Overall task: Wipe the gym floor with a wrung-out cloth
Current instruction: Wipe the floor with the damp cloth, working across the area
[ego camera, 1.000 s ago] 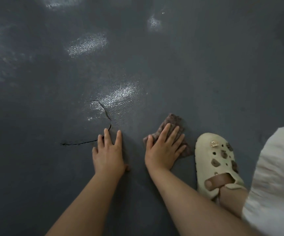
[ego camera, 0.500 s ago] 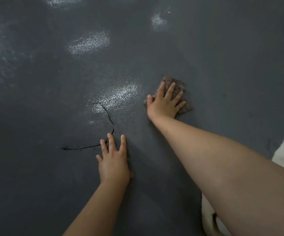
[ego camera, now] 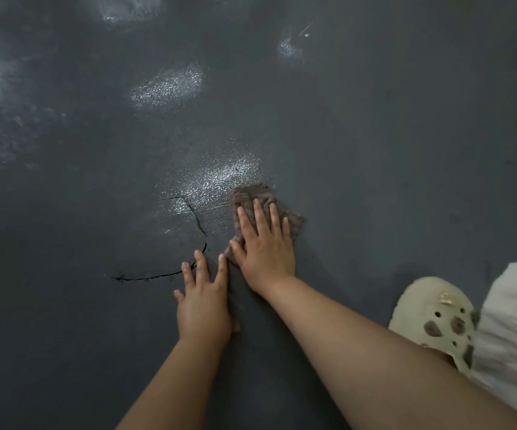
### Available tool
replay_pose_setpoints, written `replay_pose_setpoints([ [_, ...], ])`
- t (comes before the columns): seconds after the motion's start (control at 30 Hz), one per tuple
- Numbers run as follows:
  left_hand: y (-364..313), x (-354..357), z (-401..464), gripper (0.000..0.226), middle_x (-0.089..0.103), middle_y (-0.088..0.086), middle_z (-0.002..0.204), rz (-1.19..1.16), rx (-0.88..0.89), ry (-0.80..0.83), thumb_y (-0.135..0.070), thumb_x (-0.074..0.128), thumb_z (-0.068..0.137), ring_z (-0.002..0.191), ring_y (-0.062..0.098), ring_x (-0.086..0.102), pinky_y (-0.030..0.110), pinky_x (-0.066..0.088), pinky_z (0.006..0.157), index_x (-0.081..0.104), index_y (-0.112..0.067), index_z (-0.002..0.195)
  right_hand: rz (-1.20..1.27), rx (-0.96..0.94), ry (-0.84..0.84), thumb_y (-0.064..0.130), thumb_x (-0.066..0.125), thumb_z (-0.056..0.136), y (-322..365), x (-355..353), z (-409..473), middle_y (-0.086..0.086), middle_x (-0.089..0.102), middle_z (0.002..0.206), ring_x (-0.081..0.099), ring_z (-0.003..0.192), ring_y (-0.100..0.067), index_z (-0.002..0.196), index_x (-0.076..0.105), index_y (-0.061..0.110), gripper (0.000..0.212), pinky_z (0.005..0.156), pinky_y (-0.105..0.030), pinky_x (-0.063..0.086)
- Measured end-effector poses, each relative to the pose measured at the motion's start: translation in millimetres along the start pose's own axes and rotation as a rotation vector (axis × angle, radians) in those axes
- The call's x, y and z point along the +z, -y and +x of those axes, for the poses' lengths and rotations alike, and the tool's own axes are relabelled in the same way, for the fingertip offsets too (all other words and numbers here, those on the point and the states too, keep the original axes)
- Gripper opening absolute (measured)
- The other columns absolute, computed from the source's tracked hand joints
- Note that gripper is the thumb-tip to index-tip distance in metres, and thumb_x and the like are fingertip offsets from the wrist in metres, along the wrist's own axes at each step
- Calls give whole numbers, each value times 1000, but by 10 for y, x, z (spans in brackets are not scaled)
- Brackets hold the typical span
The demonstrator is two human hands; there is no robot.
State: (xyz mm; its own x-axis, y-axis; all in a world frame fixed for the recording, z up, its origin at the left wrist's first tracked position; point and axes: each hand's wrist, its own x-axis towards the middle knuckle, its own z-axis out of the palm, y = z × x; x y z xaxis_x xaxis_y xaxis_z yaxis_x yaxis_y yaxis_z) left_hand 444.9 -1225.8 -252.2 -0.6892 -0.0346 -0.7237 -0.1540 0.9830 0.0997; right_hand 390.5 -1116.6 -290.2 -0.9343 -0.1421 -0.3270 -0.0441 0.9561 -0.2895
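A brown cloth (ego camera: 252,206) is pressed flat on the dark gym floor (ego camera: 375,150) under the right hand (ego camera: 265,243), fingers straight. The left hand (ego camera: 203,301) is braced flat alongside. Wiping is judged underway; another stroke is needed past the crack (ego camera: 200,225).

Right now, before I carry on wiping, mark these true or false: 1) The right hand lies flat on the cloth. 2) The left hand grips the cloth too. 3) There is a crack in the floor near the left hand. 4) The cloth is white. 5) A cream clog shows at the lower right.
1) True: the right hand presses the cloth with straight fingers.
2) False: the left hand rests bare on the floor, beside the cloth.
3) True: the crack curves past its fingertips.
4) False: the cloth is brownish.
5) True: the clog is there.
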Motion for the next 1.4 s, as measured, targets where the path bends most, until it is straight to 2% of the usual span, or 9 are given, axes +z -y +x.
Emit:
replay_pose_setpoints([
  [0.17,-3,1,0,119,-28,11,153,5,-7,-4,-31,78,73,143,36,-15,51,18,113,-13,-28,149,-3,70,-93,51,29,96,-330,-140,205,-8,2,159,-1,146,-31,152,12,24,64,116,-44,2],
  [0.27,-15,-1,4,119,-29,10,153,-2,-11,0,-30,78,73,143,36,-15,51,17,114,-12,-28,150,-28,194,-99,49,32,97,-576,-245,291,-8,-2,160,-4,146,-30,152,7,24,66,116,-42,0],
  [0.43,-11,-2,-2,119,-29,10,153,-22,-12,-1,-28,79,72,143,35,-16,51,15,114,-12,-28,150,56,461,-216,45,39,96,-795,-198,83,-13,8,158,6,145,-35,152,15,19,66,115,-46,6],
  [0.63,0,14,-5,120,-29,9,153,-43,-11,-13,-27,80,71,143,35,-16,52,15,114,-10,-28,150,152,706,-350,45,36,89,-605,182,-512,-22,29,150,28,136,-46,145,35,8,67,108,-57,24],
  [0.77,-11,17,-2,119,-28,9,153,-46,-9,-16,-27,80,72,143,35,-16,52,16,113,-10,-27,150,171,775,-298,44,37,84,-277,352,-799,-27,39,143,38,128,-51,137,45,4,68,98,-64,33],
  [0.9,-17,15,13,120,-29,8,153,-64,-12,-11,-26,80,71,143,34,-17,51,14,114,-10,-28,150,197,821,-323,41,50,80,-286,323,-601,-25,34,147,29,133,-52,140,43,6,70,103,-66,22],
  [1.03,-9,20,6,122,-29,8,153,-67,-7,-19,-27,82,70,143,34,-17,52,15,114,-10,-28,150,183,795,-292,42,48,91,-595,106,-228,-16,8,158,3,143,-41,150,20,15,71,112,-57,2],
  [1.23,56,52,2,122,-27,4,154,-77,24,-54,-34,81,69,144,30,-16,49,17,114,-10,-31,150,132,732,-261,44,42,93,-887,-266,393,-9,0,159,-4,144,-37,152,13,22,68,113,-56,-2],
  [1.4,261,81,-120,102,-19,-5,157,-235,80,-110,-32,75,78,145,16,-10,35,22,113,3,-30,151,80,628,-249,41,37,95,-641,-183,353,-9,0,159,-4,145,-37,152,11,23,65,112,-57,-1],
])
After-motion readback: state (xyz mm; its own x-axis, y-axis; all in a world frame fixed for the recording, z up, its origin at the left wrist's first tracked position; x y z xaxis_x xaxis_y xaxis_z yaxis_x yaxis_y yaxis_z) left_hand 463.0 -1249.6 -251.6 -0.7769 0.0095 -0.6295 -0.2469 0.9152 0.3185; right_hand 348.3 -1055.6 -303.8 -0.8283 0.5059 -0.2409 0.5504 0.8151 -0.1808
